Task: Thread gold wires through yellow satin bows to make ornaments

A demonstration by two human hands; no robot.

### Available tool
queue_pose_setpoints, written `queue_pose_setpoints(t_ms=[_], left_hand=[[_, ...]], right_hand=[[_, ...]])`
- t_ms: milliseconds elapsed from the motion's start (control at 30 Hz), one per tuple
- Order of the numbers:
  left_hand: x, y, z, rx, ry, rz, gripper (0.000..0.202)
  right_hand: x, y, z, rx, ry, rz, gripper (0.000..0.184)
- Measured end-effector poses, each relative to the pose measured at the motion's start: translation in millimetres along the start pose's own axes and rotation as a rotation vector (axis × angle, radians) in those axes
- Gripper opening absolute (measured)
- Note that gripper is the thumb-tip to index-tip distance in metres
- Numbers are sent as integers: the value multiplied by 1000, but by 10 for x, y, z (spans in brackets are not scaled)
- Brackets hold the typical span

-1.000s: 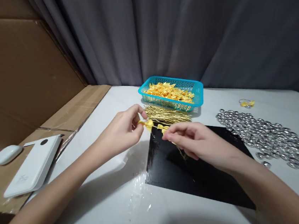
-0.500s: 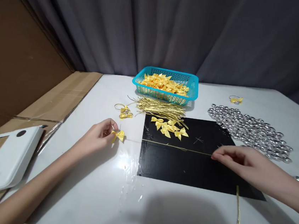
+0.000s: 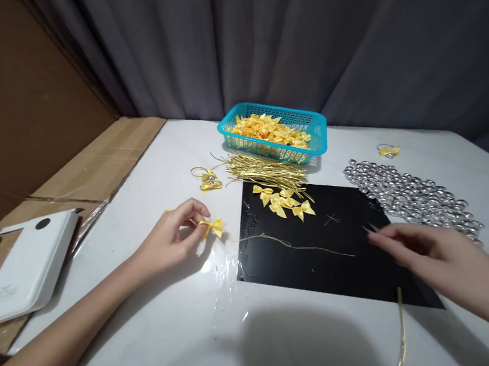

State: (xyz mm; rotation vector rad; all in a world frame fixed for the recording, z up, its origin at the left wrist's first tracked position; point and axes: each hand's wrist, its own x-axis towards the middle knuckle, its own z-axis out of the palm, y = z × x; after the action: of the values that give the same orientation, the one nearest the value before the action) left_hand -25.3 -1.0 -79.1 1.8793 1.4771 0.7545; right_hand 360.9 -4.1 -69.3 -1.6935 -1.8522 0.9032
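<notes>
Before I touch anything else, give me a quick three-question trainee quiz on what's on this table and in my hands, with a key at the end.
1. Seen from the wearer, where does the turquoise basket stand relative to the bundle of gold cords?
a) nearer
b) farther away
c) on top of it

2. True or false: the silver beads lie to the right of the basket.

3. Fill in: the left hand is holding a ____.

Key:
1. b
2. True
3. yellow ribbon bow
</notes>
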Motion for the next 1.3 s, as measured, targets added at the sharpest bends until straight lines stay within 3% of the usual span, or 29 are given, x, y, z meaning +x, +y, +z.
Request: queue_pose_setpoints(t_ms=[67,167,233,333,467,700,867,1000,1067,1200,1300], left_hand=[[-52,29,39,50,63,151,7],[-124,44,89,128,123,388,11],[-153,39,110,149,145,499,16],[-157,14,129,138,189,640,22],[-122,-38,147,63,304,823,22],[-130,-18,166,50,372,771,16],[-141,5,203,3,334,594,11],[-144,-2,229,-44,311,454,8],[-147,-5,234,-81,314,393,8],[-148,-11,238,-154,309,325,7],[-143,-21,240,-198,296,298,7]], right_hand=[[99,-338,331,29,8,97,28],[261,-817,818,390,-255,213,35],[338,-1050,1055,489,-386,220,41],[384,-1246,1242,610,-544,210,41],[378,-1296,1281,708,-582,234,40],[381,-1215,1270,723,-488,229,38],[409,-1159,1254,688,-389,124,30],[422,-1107,1241,675,-393,80,27],[418,-1088,1243,654,-416,65,28],[424,-1085,1269,517,-591,-36,45],[455,-1101,1310,473,-671,-112,43]])
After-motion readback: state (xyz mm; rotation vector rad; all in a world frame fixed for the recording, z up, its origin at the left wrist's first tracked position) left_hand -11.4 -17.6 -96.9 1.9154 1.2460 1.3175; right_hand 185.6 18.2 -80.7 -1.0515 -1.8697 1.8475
